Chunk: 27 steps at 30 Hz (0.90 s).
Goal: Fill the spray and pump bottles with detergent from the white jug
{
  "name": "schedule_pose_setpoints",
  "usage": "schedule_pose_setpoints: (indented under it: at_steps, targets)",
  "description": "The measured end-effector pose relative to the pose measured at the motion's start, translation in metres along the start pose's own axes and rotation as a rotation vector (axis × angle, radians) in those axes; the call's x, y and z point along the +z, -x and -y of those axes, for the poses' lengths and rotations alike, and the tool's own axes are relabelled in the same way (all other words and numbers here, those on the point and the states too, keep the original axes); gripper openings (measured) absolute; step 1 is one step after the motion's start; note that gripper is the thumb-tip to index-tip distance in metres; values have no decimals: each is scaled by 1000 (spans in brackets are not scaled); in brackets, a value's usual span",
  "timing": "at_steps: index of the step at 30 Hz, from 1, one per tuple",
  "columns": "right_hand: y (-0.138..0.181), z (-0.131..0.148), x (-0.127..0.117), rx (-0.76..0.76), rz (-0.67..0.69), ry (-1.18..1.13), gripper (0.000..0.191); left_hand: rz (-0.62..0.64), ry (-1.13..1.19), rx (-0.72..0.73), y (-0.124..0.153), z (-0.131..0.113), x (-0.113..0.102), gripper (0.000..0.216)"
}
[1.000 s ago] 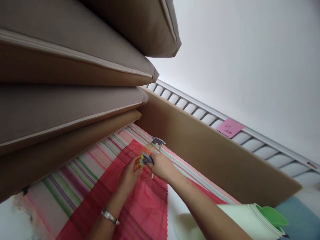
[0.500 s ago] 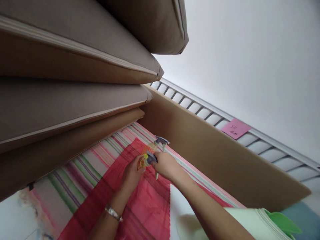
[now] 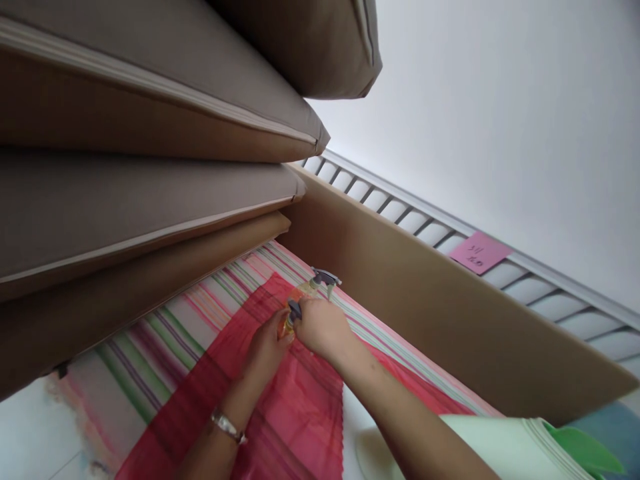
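Observation:
My left hand (image 3: 267, 343) is closed round the body of a small orange-yellow spray bottle (image 3: 289, 322) that rests on a red sheer cloth (image 3: 280, 413). My right hand (image 3: 320, 327) is wrapped over that bottle's grey spray head (image 3: 295, 309) and hides most of it. A second spray bottle with a grey trigger (image 3: 325, 277) lies just behind my right hand, on the striped fabric (image 3: 170, 330). A metal bracelet (image 3: 227, 427) sits on my left wrist.
Brown cushions (image 3: 150, 133) are stacked high at the left, overhanging the striped fabric. A brown padded panel (image 3: 425, 300) runs along the right, with a white slatted rail and a pink note (image 3: 480, 252) behind it. A pale green roll (image 3: 510, 447) lies at the bottom right.
My right hand has closed further over the grey spray head, and the thin white tube that hung below it no longer shows. The view has drifted slightly.

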State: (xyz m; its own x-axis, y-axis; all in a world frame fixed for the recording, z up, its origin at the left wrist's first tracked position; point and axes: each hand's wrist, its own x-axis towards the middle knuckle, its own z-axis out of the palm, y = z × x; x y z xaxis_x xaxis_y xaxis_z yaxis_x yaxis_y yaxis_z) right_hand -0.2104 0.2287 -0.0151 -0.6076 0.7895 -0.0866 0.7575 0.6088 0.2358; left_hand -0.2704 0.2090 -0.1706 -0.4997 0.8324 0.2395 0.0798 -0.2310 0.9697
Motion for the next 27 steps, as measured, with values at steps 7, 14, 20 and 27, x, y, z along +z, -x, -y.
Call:
schedule_pose_setpoints:
  at_steps: [7,14,20,27]
  targets:
    - [-14,-21,26,7,44,-129,22,3,-1,-14,-1,1,1,46]
    - [-22,-27,37,-12,61,-241,21,-9,-22,-20,-3,4,-1,48]
    - [-22,-23,36,8,57,-269,22,-42,-150,-5,-2,0,0,43]
    - [-22,-18,34,25,69,-266,21,-116,-540,-13,-2,-18,-1,25]
